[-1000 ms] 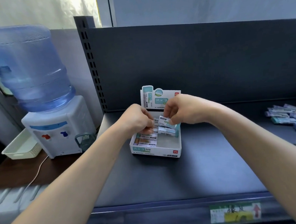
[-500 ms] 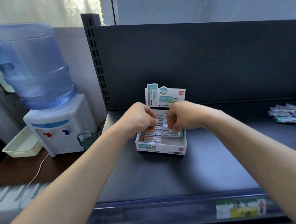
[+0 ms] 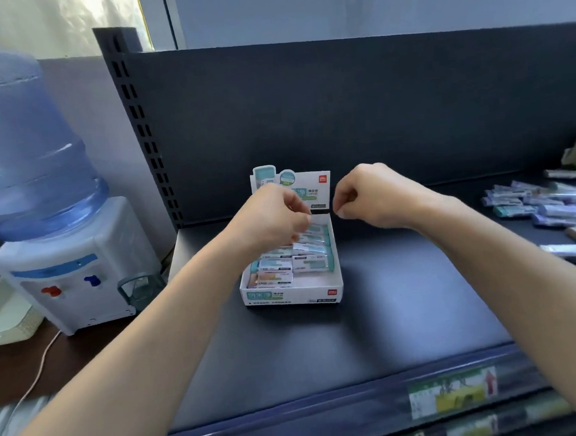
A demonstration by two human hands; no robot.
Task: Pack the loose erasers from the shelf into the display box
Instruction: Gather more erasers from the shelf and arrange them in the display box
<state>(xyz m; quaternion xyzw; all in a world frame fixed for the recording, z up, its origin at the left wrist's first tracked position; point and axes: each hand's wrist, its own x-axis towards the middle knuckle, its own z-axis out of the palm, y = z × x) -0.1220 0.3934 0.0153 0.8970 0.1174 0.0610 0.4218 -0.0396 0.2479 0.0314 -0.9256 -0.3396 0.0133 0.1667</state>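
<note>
– Dark shelf (image 3: 387, 313) first: what sits on it?
– Display box (image 3: 291, 293), erasers (image 3: 311, 262) in rows inside. Left hand (image 3: 273, 218) curls over them, grip unclear. Right hand (image 3: 373, 195) clenched, empty, just beside. Loose erasers (image 3: 549, 205) lie well apart, far right.

What cannot be made out on the shelf

The left hand (image 3: 273, 218) covers the back left of the display box (image 3: 293, 293) and part of its header card (image 3: 315, 186); whether its curled fingers hold anything cannot be told. The loose erasers (image 3: 549, 205) are blurred and cut off by the right edge. The water bottle (image 3: 23, 149) runs off the left edge. The rail label (image 3: 452, 393) is unreadable.
</note>
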